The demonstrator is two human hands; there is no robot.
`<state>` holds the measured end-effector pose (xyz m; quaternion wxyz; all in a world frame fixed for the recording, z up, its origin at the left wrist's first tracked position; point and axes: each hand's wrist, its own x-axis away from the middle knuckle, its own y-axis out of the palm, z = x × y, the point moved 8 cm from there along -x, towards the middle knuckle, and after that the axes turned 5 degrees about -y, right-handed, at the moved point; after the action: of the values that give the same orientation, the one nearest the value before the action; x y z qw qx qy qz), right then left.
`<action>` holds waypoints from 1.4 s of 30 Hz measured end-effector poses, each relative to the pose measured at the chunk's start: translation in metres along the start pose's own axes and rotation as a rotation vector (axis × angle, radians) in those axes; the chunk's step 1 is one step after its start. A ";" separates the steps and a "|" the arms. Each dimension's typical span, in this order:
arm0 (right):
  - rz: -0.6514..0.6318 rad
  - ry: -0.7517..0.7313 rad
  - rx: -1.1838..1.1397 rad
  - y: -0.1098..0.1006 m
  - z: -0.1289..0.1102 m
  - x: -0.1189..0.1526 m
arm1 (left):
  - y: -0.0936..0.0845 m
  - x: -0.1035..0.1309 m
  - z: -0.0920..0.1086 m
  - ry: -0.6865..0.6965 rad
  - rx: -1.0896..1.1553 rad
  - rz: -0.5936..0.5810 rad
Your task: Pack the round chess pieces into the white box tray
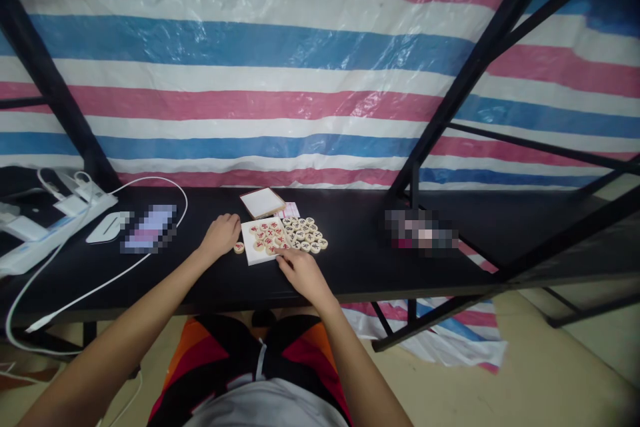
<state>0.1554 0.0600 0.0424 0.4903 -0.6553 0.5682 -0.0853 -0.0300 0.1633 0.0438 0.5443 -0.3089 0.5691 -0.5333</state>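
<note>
A shallow white box lies on the black table, with several round Chinese chess pieces marked in red inside it. My right hand reaches over the box's near right corner. Its index finger is stretched out and touches a piece there, and the thumb is apart below. My left hand rests on the table left of the box, fingers lying forward, with nothing visible in it. One loose red-marked piece sits between that hand and the box. Several dark-marked pieces are clustered against the box's right side.
Behind the box lie a white-faced lid and a pink-and-white paper. A blurred phone, a white flat device, a power strip and cables occupy the left. A blurred object lies right, near black frame bars.
</note>
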 end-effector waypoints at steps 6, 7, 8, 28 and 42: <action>0.010 0.001 0.033 0.001 0.001 -0.001 | 0.005 0.004 0.005 0.056 0.161 -0.013; 0.006 -0.001 0.042 0.002 0.001 -0.001 | 0.006 0.005 0.007 0.063 0.199 -0.008; 0.003 -0.005 0.050 0.002 0.001 -0.001 | 0.007 0.006 0.010 0.062 0.232 0.002; -0.012 0.025 0.101 0.000 -0.003 0.001 | 0.008 0.039 -0.023 0.005 0.198 -0.206; -0.015 0.017 0.107 0.000 -0.004 0.001 | -0.029 0.058 0.009 -0.024 0.063 0.063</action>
<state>0.1533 0.0571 0.0438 0.5192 -0.6317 0.5621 -0.1247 -0.0411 0.0996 0.0560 0.5770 -0.2801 0.5550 -0.5297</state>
